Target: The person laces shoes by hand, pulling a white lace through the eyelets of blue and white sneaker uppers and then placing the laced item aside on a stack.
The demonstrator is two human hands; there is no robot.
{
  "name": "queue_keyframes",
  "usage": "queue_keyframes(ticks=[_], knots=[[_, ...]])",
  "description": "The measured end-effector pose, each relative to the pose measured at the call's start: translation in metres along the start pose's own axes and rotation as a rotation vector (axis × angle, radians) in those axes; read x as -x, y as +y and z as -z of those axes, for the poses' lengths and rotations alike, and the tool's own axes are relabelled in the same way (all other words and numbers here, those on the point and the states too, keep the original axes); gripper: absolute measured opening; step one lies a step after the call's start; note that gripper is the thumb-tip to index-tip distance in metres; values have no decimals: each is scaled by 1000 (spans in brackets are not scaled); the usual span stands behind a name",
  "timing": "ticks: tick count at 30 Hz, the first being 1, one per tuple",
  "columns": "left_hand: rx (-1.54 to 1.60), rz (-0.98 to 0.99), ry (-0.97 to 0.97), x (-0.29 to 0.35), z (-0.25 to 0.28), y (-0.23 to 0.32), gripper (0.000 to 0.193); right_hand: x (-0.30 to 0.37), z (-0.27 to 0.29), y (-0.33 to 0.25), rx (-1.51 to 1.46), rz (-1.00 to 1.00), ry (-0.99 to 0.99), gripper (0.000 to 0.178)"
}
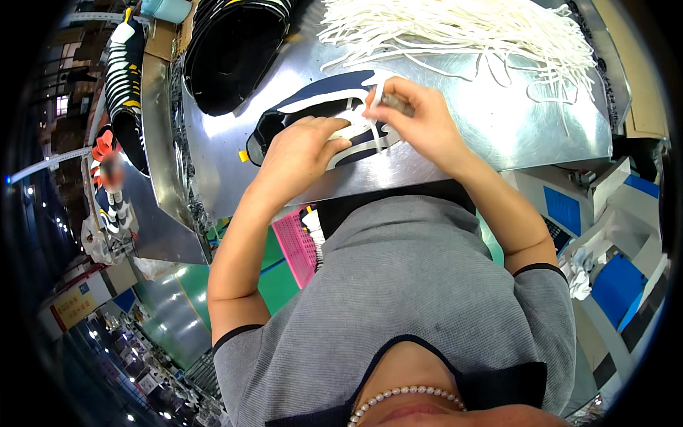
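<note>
On the metal table lies a navy, white and grey shoe (pixel 320 87), its dark opening toward the left and a small yellow tab at the heel. My left hand (pixel 293 154) reaches over the opening, thumb and fingers closed on the shoe around its pale tongue. At the lacing area, my right hand (pixel 425 122) has thumb and forefinger pinched on a white shoelace (pixel 377 110) that crosses the shoe. What lies beneath my left palm is hidden.
A big pile of white laces (pixel 455 28) spreads along the far right of the metal table (pixel 498 142). Dark nested shoes (pixel 231 60) stand at the far left. More shoes (pixel 124 89) line a rack beyond the left edge. A pink basket (pixel 295 245) sits below the front edge.
</note>
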State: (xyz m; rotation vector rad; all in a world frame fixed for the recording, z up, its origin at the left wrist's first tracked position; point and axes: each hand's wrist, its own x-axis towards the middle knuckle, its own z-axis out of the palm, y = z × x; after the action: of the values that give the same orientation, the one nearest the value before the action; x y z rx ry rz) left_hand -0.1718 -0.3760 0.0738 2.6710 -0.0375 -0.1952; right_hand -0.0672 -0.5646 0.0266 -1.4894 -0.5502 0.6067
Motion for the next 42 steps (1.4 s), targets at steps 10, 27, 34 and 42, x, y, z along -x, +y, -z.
queue_keyframes(ticks=[10,27,34,42], knots=[[-39,220,52,-29,-18,19,28,-27,-10,24,-15,87,163,25],[65,251,48,-28,-21,12,25,36,-4,21,397,48,0,16],[50,-121,65,-15,-23,16,26,21,-30,18,843,65,-23,22],[-226,-196,338,12,-29,10,27,39,25,-15,593,20,-162,28]])
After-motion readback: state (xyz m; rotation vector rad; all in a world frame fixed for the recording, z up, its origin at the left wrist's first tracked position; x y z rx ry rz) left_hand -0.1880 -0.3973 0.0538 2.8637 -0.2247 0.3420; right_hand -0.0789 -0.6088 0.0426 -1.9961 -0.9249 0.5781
